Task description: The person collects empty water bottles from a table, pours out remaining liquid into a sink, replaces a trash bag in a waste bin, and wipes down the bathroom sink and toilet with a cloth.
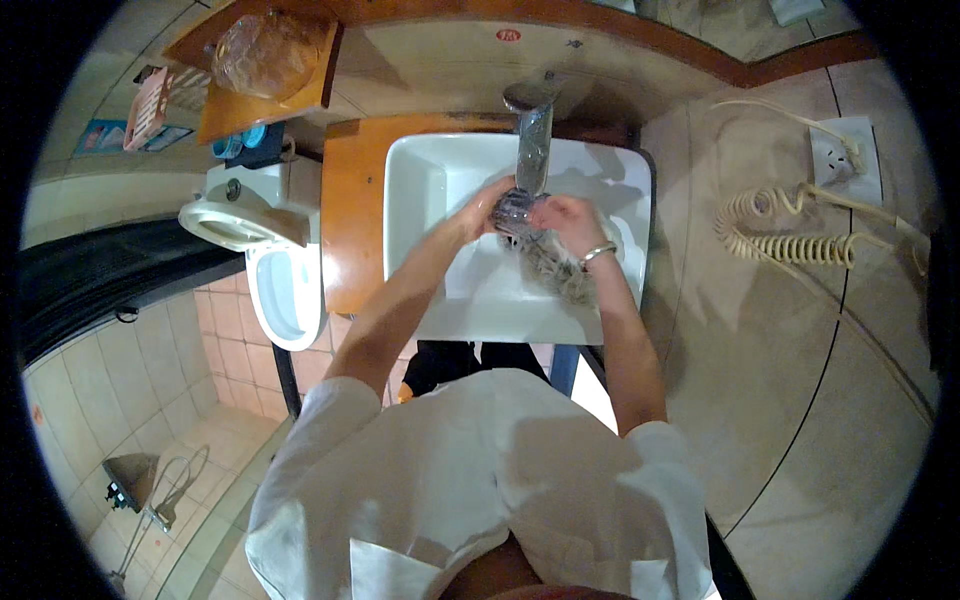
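Observation:
Under the metal faucet (534, 146), my left hand (486, 208) is wrapped around the left side of a shiny, wet dark-grey item (513, 213); its exact kind is unclear. My right hand (571, 223), with a bracelet at the wrist, has its bent fingertips on the item's right side. Both hands are over the white rectangular sink basin (480, 321). Just below them, a bunched, shaggy grey cloth-like thing (559, 271) lies in the basin, partly covered by my right hand and forearm.
A wooden counter (351, 225) borders the basin's left side, with a toilet (286, 296) beyond. Upper left, a wooden shelf (319, 75) holds a clear plastic bag (259, 56). On the right wall, a coiled cord (795, 247) hangs near a socket (832, 165).

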Motion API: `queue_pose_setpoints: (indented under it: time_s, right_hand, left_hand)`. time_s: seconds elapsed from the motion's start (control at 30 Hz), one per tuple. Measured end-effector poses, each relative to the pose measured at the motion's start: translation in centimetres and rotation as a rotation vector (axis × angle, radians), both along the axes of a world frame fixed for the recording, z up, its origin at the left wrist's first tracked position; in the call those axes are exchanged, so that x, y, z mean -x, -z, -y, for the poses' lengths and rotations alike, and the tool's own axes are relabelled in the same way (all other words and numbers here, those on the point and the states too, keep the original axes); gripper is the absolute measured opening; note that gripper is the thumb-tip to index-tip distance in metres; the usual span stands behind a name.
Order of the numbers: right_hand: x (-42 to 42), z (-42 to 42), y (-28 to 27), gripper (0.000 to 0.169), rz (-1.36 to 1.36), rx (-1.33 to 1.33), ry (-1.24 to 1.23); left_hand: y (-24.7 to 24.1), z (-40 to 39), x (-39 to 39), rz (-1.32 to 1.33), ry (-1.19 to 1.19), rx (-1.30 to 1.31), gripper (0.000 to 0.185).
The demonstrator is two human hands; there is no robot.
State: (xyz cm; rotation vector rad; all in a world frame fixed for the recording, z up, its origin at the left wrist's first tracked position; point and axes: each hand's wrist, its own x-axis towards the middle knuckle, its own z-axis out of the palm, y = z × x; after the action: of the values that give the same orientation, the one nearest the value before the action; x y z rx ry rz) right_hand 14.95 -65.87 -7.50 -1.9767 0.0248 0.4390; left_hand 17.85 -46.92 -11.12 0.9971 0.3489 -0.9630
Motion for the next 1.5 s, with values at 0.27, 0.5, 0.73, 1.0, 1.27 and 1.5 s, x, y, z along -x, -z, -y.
queue_pose_setpoints:
  time_s: [0.27, 0.5, 0.73, 1.0, 1.27, 1.5]
  right_hand:
    - [-8.4, -5.4, -2.6, 0.034, -0.094, -0.446, 0.473]
    - [-0.1, -6.1, -4.4, 0.038, -0.348, -0.665, 0.418]
    - [1.3, -2.7, 0.3, 0.042, 0.281, 0.497, -0.309]
    - [1.7, -3.8, 0.7, 0.034, -0.437, -0.573, 0.255]
    - [2.6, -3.6, 1.0, 0.034, -0.352, -0.391, 0.113]
    - [0.8, -4.5, 1.6, 0.026, -0.320, -0.442, 0.131]
  left_hand:
    - [0.6, -1.5, 1.7, -0.156, -0.229, 0.019, 0.058]
    - [2.7, -2.1, 1.6, -0.248, -0.286, 0.208, 0.054]
    - [1.7, -1.1, -0.1, -0.326, -0.055, 0.262, 0.056]
    - [0.8, 1.1, -2.9, 0.224, 0.142, -0.348, 0.036]
    - [4.3, 1.1, 0.3, 0.257, -0.170, -0.188, 0.050]
    - [-0.2, -2.3, 1.5, -0.108, -0.139, 0.249, 0.072]
